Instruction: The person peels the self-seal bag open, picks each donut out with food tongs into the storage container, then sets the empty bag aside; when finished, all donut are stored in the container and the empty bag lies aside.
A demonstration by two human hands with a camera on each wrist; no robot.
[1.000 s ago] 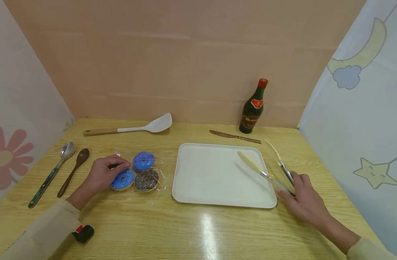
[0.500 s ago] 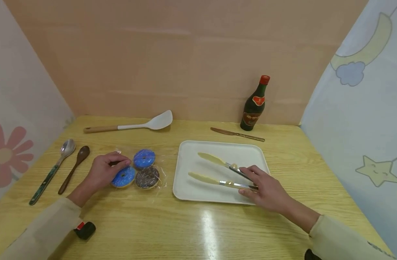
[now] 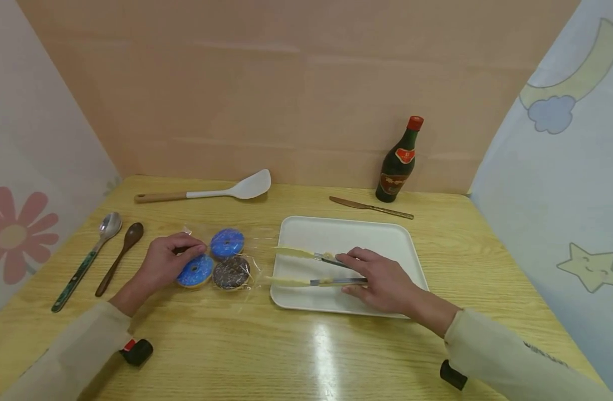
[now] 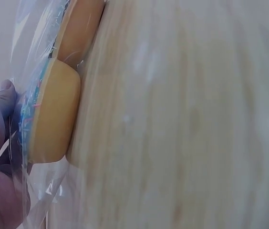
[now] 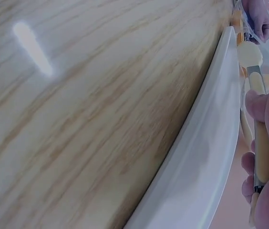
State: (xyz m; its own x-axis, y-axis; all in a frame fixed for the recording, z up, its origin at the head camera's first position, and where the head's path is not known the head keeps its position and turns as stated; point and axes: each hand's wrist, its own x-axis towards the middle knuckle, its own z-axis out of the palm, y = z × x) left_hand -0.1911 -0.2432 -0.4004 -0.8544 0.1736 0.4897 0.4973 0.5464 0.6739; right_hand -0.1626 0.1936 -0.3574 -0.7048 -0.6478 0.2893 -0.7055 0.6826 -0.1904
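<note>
On a wooden table [image 3: 306,356], bagged doughnuts [image 3: 218,262] are pinned by the left hand [image 3: 168,262]'s curled fingers; tongs [image 3: 306,268], gripped by the right hand [image 3: 379,278] over a tray [image 3: 387,236], are best kept spread and level.

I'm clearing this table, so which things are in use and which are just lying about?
In use: tongs in the right hand; bagged donuts under the left hand; white tray.

Lying about: white spatula, metal spoon, wooden spoon, knife, dark bottle.
</note>
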